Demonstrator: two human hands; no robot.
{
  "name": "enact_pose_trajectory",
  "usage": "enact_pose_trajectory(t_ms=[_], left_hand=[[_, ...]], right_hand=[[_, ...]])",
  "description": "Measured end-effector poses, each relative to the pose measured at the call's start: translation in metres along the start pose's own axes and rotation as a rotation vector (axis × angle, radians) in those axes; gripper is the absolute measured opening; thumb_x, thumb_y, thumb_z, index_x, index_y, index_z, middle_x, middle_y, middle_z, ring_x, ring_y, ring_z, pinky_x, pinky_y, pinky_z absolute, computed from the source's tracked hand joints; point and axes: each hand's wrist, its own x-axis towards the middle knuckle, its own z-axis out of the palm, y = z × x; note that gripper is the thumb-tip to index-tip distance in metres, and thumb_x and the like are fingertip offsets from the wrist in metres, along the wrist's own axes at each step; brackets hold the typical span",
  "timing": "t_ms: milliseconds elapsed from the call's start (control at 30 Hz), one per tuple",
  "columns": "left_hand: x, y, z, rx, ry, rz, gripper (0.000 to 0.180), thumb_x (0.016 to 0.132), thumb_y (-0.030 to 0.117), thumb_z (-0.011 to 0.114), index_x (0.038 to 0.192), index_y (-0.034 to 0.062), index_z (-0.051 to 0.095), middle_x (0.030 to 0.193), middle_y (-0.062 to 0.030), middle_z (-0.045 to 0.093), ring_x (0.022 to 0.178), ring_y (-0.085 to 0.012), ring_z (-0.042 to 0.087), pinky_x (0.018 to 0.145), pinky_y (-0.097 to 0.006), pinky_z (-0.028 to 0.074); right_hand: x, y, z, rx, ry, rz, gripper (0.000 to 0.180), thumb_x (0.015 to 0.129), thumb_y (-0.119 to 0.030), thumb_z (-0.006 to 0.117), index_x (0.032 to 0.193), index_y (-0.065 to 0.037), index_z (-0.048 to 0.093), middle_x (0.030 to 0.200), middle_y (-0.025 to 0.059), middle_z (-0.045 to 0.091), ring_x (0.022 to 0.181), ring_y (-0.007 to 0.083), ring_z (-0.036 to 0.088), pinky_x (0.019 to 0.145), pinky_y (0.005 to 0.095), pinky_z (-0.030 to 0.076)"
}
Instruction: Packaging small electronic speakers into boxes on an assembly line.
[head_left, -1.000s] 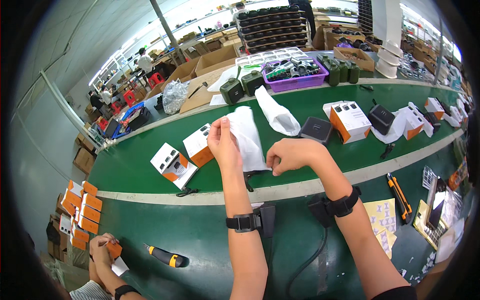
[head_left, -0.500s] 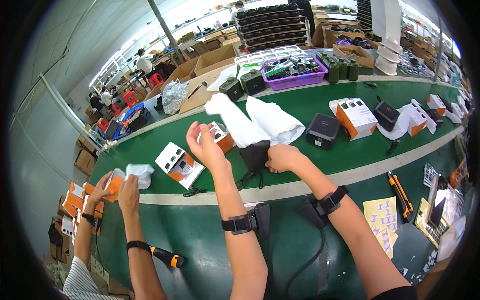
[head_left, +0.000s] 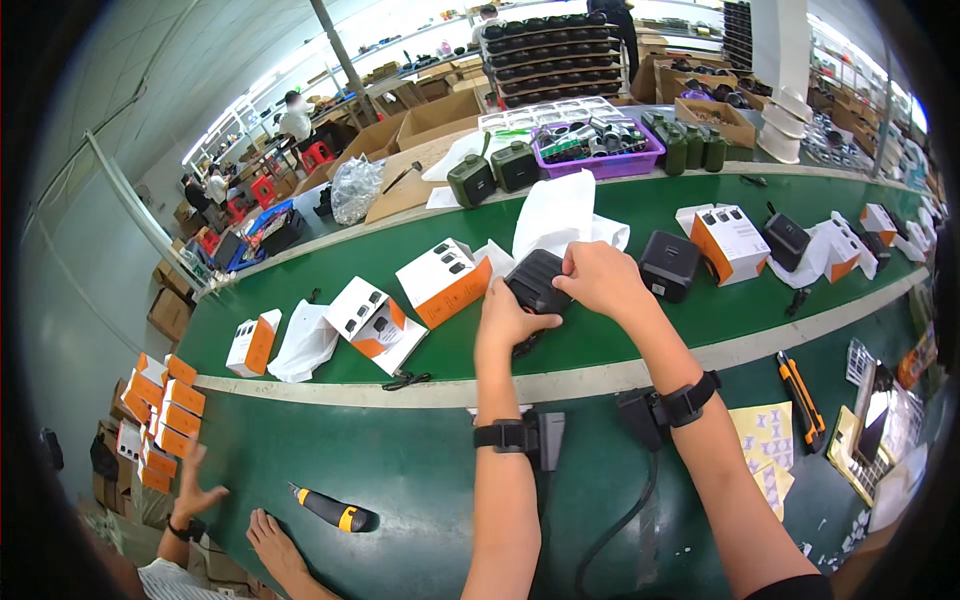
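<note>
A black box-shaped device (head_left: pixel 537 284) with a ribbed face is held over the green belt between my two hands. My left hand (head_left: pixel 508 322) is closed round its left and lower side, thumb toward the front. At its right edge, my right hand (head_left: pixel 604 282) grips with bent fingers. Right behind the device lies a white pouch (head_left: pixel 556 213), its top standing up. Next to my left hand is a white and orange carton (head_left: pixel 444 284); another black device (head_left: pixel 669 265) sits to the right of my right hand.
An opened carton (head_left: pixel 375 325), a white pouch (head_left: pixel 306 343) and a small carton (head_left: pixel 254 344) line the belt's left. A co-worker's hands (head_left: pixel 190 490) are at lower left, near a utility knife (head_left: pixel 335 511). Another knife (head_left: pixel 801 398) lies right. A purple basket (head_left: pixel 600 165) stands behind.
The white pouch has come off the device and lies behind it; my left hand has moved right onto the device. The co-worker's small carton and pouch now lie on the belt, their hands drawn back.
</note>
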Motion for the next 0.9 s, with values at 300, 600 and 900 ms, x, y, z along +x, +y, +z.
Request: enact_pose_trajectory(t_ms=[300,600,900], left_hand=[[-0.006,0.022,0.005,-0.268,0.229,0.035,0.092,0.033,0.009,0.081,0.114,0.001,0.039,0.094,-0.0112,0.056,0.086,-0.0203,0.056,0.077,-0.029,0.046],[-0.027,0.059,-0.081,-0.712,-0.157,0.262,0.09,0.039,-0.008,0.069,0.121,0.0118,0.037,0.103,-0.0053,0.049,0.087,-0.0153,0.055,0.072,-0.027,0.049],[-0.039,0.079,-0.1,-1.14,-0.041,0.366,0.093,0.05,-0.012,0.069,0.13,0.0128,0.029,0.123,-0.0142,0.037,0.105,-0.0218,0.049,0.085,-0.032,0.046]], right_hand=[[0.003,0.002,-0.007,0.063,0.069,0.004,0.033,0.07,-0.032,0.065,0.087,-0.004,0.058,0.08,0.0144,0.061,0.079,0.0306,0.06,0.069,0.0385,0.048],[0.011,-0.002,-0.006,0.617,-0.047,0.033,0.056,0.08,-0.045,0.055,0.108,0.003,0.047,0.084,0.0184,0.059,0.077,0.026,0.061,0.069,0.0331,0.048],[0.001,-0.02,-0.036,1.351,-0.212,0.03,0.052,0.073,-0.037,0.067,0.104,0.002,0.051,0.085,0.008,0.06,0.069,0.0138,0.061,0.054,0.0315,0.054]])
